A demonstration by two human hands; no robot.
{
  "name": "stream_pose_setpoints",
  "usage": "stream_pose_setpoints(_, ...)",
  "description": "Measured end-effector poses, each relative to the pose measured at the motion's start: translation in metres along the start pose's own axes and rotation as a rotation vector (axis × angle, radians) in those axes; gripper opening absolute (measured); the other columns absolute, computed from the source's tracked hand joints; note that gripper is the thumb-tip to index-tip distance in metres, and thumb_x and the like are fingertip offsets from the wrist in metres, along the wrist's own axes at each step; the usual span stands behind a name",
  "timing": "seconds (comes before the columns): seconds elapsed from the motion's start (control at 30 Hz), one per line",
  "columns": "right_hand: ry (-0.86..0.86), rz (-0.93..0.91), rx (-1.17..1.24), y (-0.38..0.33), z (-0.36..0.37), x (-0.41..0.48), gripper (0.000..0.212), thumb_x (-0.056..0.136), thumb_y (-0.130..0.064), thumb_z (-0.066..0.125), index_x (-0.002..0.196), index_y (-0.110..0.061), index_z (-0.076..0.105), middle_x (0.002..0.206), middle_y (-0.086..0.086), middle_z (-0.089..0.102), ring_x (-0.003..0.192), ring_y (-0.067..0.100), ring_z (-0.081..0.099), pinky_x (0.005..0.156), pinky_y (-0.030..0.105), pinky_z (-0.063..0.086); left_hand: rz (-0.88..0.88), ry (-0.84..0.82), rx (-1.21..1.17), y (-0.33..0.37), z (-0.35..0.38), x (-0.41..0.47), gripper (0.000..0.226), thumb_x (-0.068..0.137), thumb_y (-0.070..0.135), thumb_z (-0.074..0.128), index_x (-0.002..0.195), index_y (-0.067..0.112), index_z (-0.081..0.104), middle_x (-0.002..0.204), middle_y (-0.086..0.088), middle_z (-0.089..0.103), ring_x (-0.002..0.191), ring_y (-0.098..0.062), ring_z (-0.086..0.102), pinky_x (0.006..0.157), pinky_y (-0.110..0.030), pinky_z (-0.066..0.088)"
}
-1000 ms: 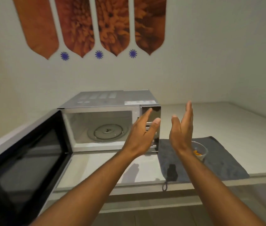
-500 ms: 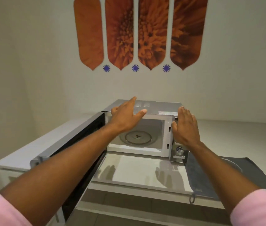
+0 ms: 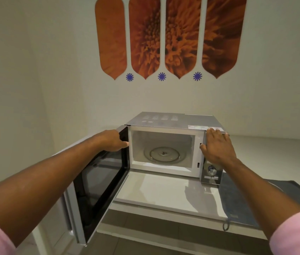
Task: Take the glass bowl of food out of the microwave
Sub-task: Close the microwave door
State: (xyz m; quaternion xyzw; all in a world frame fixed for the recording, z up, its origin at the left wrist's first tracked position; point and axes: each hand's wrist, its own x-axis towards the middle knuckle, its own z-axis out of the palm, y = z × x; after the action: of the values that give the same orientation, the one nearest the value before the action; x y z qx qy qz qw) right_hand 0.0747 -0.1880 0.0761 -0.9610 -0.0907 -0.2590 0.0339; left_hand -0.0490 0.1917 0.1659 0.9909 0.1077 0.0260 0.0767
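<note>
The silver microwave [image 3: 173, 120] stands on the white counter with its door [image 3: 97, 181] swung out to the left. Its white cavity holds only the glass turntable [image 3: 163, 154]. My left hand [image 3: 112, 141] is closed over the top edge of the door near the hinge. My right hand [image 3: 217, 148] lies flat, fingers apart, against the upper part of the control panel. The glass bowl of food is hidden behind my right forearm; only a thin curved rim [image 3: 275, 185] shows on the grey cloth.
A grey cloth [image 3: 237, 203] with a hanging loop lies on the counter [image 3: 163, 192] right of the microwave. The open door juts past the counter's front edge on the left. Walls close in behind and to the left.
My left hand dropped from above the microwave onto the door's top edge. My right hand moved up the control panel and flattened on it. The view came closer.
</note>
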Motion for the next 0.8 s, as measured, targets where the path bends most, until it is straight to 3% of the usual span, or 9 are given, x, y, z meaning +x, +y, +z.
stream_pose_setpoints(0.1,-0.001,0.001,-0.011,0.001,0.0,0.002,0.069,0.097,-0.047,0.04,0.154,-0.011,0.033,0.161,0.013,0.042,0.149,0.032,0.036,0.123,0.055,0.026,0.003,-0.014,-0.007,0.002,-0.003,-0.002,0.05,0.1,0.06,0.054,0.106,0.011,0.062,0.118,-0.012,0.067,0.097,-0.025,0.057,0.084,-0.034,0.044)
stream_pose_setpoints(0.3,0.001,0.006,-0.022,0.005,0.0,0.004,0.066,0.098,-0.05,0.038,0.154,-0.016,0.034,0.161,0.008,0.044,0.148,0.028,0.039,0.121,0.057,0.028,0.024,-0.035,-0.017,0.017,-0.009,-0.004,0.073,0.102,0.064,0.044,0.133,0.0,0.063,0.144,-0.019,0.062,0.129,-0.036,0.06,0.104,-0.041,0.046)
stream_pose_setpoints(0.4,0.004,-0.007,-0.029,0.008,0.0,0.002,0.065,0.1,-0.051,0.036,0.156,-0.018,0.032,0.164,0.005,0.041,0.151,0.026,0.036,0.12,0.056,0.025,0.058,-0.031,-0.063,0.025,-0.005,0.0,0.075,0.104,0.061,0.04,0.134,-0.004,0.062,0.146,-0.021,0.061,0.132,-0.037,0.058,0.107,-0.042,0.044)
stream_pose_setpoints(0.47,0.003,-0.01,-0.023,0.009,-0.001,0.003,0.065,0.101,-0.052,0.035,0.157,-0.018,0.032,0.165,0.005,0.04,0.152,0.025,0.035,0.12,0.057,0.024,0.102,-0.037,-0.088,0.031,-0.002,0.001,0.07,0.106,0.059,0.035,0.124,0.0,0.068,0.144,-0.02,0.062,0.128,-0.035,0.058,0.105,-0.041,0.042)
stream_pose_setpoints(0.53,-0.009,-0.006,-0.009,0.009,-0.004,0.004,0.063,0.102,-0.052,0.033,0.156,-0.019,0.034,0.164,0.004,0.041,0.151,0.025,0.037,0.119,0.057,0.025,0.139,-0.026,-0.11,0.037,0.004,0.004,0.066,0.108,0.057,0.029,0.095,0.007,0.07,0.137,-0.021,0.065,0.115,-0.033,0.06,0.099,-0.038,0.042)
stream_pose_setpoints(0.57,-0.015,-0.006,0.0,0.009,-0.006,0.005,0.062,0.103,-0.051,0.031,0.156,-0.019,0.035,0.164,0.004,0.041,0.15,0.024,0.038,0.118,0.057,0.025,0.151,-0.022,-0.128,0.041,0.005,0.004,0.067,0.109,0.057,0.027,0.093,0.008,0.07,0.137,-0.022,0.066,0.115,-0.033,0.06,0.1,-0.039,0.042)
stream_pose_setpoints(0.7,-0.033,-0.021,0.069,0.014,-0.015,0.01,0.052,0.104,-0.051,0.027,0.141,-0.022,0.05,0.149,0.003,0.056,0.136,0.025,0.051,0.11,0.054,0.031,0.201,-0.004,-0.197,0.06,0.013,0.011,0.065,0.111,0.05,0.027,0.139,0.005,0.065,0.154,-0.02,0.055,0.138,-0.036,0.053,0.116,-0.044,0.04)
stream_pose_setpoints(0.8,-0.029,-0.036,0.14,0.02,-0.018,0.014,0.048,0.103,-0.054,0.023,0.125,-0.026,0.055,0.133,0.001,0.065,0.118,0.023,0.058,0.103,0.05,0.036,0.254,0.028,-0.2,0.071,0.023,0.024,0.058,0.112,0.042,0.028,0.133,0.004,0.067,0.14,-0.02,0.064,0.126,-0.034,0.06,0.105,-0.042,0.045)
